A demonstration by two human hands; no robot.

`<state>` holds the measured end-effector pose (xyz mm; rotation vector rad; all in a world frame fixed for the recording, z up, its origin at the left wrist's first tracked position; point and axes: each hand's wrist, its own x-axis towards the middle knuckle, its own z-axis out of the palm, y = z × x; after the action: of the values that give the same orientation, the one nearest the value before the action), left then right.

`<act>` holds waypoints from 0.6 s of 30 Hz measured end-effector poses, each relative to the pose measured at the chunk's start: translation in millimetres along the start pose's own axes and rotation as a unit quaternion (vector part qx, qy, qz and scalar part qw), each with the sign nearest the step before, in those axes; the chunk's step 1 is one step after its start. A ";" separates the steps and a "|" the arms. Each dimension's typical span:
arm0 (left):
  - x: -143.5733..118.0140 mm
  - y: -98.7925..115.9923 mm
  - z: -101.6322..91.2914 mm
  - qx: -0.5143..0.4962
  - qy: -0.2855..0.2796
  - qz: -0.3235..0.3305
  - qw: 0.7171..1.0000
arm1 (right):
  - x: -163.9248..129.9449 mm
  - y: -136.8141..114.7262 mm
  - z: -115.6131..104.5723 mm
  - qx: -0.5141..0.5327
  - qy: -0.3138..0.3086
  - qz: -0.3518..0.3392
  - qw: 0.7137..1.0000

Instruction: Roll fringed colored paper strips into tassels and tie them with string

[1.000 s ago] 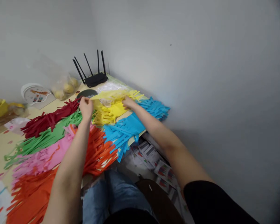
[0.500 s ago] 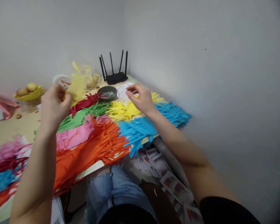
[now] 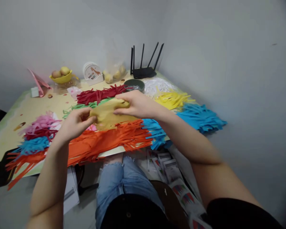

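Observation:
Between both hands a piece of yellow tissue paper [image 3: 107,113] is stretched above the table. My left hand [image 3: 78,122] pinches its left end between thumb and fingers. With its fingers over the right part, my right hand [image 3: 135,105] grips the other end. Under the paper lie orange fringed paper [image 3: 92,144], a bit of pink, and green fringed paper [image 3: 71,109]. Behind them is dark red fringed paper [image 3: 100,95]. Yellow fringed paper [image 3: 173,100] and blue fringed paper [image 3: 202,117] lie right of my right hand, partly covered by my forearm.
A black router [image 3: 144,73] stands at the back corner near a dark bowl [image 3: 134,84] and clear plastic pieces [image 3: 158,86]. Further left are a yellow fruit bowl [image 3: 62,78] and a pink stand [image 3: 38,82]. Packed sheets [image 3: 171,170] lie below the table's right edge.
My left hand has come down and right with the yellow paper. My right hand, empty before, has moved left and now holds it too. The view has turned left.

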<state>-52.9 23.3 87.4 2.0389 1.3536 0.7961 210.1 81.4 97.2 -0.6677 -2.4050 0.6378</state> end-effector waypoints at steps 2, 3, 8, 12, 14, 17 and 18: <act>-3.2 -8.8 2.1 -0.061 0.065 0.008 0.996 | 0.6 -5.4 3.6 0.021 0.016 0.017 1.000; -4.3 -11.5 3.9 -0.096 0.099 0.014 0.990 | 1.4 -6.9 5.8 0.029 0.028 0.023 0.999; -8.3 -13.8 13.9 -0.199 0.114 0.003 0.973 | 4.4 -10.0 14.5 0.068 0.096 0.012 0.993; -12.0 -15.4 15.5 -0.174 0.074 -0.042 0.981 | -1.8 -12.5 14.6 0.093 0.086 0.026 0.992; -14.5 -19.0 14.6 -0.159 0.087 -0.046 0.982 | -6.6 -12.7 14.1 0.092 0.076 0.041 0.992; -18.0 -24.8 14.2 -0.161 0.107 -0.032 0.981 | -12.2 -12.2 14.7 0.096 0.068 0.043 0.992; -18.8 -26.1 14.4 -0.164 0.108 -0.028 0.980 | -13.3 -12.2 15.1 0.096 0.067 0.039 0.992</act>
<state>-63.9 12.5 55.7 1.6880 1.2877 1.1601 206.5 60.1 88.0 -0.7013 -2.1692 0.8187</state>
